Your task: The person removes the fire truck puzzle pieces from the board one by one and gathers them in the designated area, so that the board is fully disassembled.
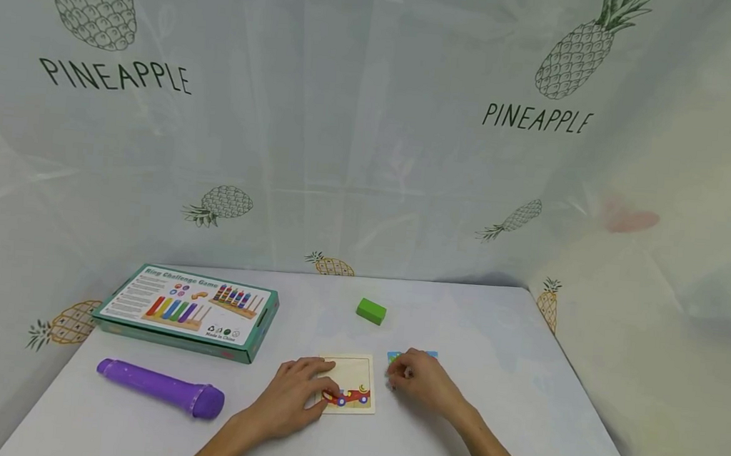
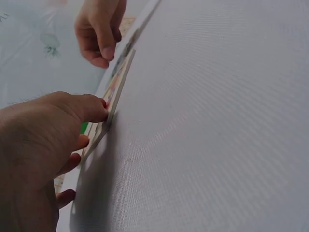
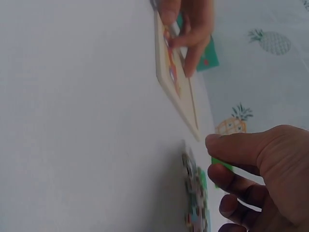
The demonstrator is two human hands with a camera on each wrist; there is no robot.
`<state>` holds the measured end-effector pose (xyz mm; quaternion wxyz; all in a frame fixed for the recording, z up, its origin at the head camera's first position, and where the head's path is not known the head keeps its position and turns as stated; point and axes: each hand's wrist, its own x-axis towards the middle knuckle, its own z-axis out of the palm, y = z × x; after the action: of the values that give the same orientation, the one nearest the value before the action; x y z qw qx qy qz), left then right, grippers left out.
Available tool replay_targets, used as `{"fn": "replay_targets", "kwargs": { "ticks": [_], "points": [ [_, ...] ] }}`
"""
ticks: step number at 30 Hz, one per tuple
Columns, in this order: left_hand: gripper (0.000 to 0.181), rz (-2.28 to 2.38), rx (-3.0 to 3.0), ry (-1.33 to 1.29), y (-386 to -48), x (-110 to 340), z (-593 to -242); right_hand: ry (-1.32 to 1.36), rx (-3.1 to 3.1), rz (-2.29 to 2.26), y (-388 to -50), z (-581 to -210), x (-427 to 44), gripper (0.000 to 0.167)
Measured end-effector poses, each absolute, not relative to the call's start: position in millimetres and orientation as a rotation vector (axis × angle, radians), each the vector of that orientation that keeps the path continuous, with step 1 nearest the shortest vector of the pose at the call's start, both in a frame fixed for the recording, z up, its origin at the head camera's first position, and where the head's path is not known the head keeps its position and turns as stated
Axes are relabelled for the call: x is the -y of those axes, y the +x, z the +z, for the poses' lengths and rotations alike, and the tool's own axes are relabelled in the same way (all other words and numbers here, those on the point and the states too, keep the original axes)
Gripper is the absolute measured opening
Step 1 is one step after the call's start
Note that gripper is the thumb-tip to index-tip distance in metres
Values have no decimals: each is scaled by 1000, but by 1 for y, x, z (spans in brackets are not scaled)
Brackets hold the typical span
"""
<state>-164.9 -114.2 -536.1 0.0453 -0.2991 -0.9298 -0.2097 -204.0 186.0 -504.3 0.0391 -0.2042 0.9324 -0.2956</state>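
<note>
A square wooden puzzle board (image 1: 352,367) lies on the table with a red car picture (image 1: 355,398) along its near side. My left hand (image 1: 294,396) rests over the board's left side, one fingertip touching the car picture. In the left wrist view, the left thumb (image 2: 91,108) lies at the board's near edge. My right hand (image 1: 423,381) hovers to the right of the board, fingers loosely bent. Beneath and beyond it lie colourful puzzle pieces (image 3: 194,195), largely hidden by the hand in the head view. Nothing shows between the right thumb and forefinger.
A green block (image 1: 371,311) sits behind the board. To the left lie a boxed ring game (image 1: 188,307) and a purple cylinder with a wider end cap (image 1: 159,388). A pineapple-print curtain (image 1: 359,149) hangs behind the white table (image 1: 521,383).
</note>
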Motion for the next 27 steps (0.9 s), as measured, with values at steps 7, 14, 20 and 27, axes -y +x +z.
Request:
{"fn": "replay_targets", "kwargs": {
  "ticks": [7, 14, 20, 27],
  "points": [
    [24, -702, 2867, -901, -165, 113, -536, -800, -2770, -866, -194, -504, -170, 27],
    [47, -620, 2813, -989, -165, 113, -540, -855, -2729, -739, -187, -501, -160, 36],
    [51, -614, 2807, -1014, -165, 115, -540, -886, -2744, -765, -184, -502, -157, 28],
    [48, -587, 2790, -1018, -165, 115, -540, -843, -2750, -828, -184, -504, -152, 25]
  ]
}}
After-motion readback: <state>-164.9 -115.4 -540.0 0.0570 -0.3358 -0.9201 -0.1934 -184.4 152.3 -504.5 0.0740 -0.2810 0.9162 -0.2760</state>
